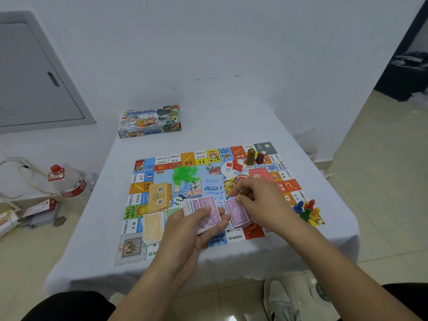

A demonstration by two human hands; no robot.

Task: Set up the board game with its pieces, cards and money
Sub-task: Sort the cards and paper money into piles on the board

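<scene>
Head view: purple paper banknotes (209,212) were fanned in the left hand (196,228) and pinched by the right hand (259,202) over the colourful printed board (289,186), money unsorted.

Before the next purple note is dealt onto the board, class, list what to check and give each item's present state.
1. Left hand grips the fanned purple notes: ok.
2. Right hand pinches a single note: cannot tell.
3. Purple pile lies on the game board: ok.
4. Yellow notes kept apart from the purple: ok.
5. Coloured pawns stand clear of the hands: ok.
</scene>
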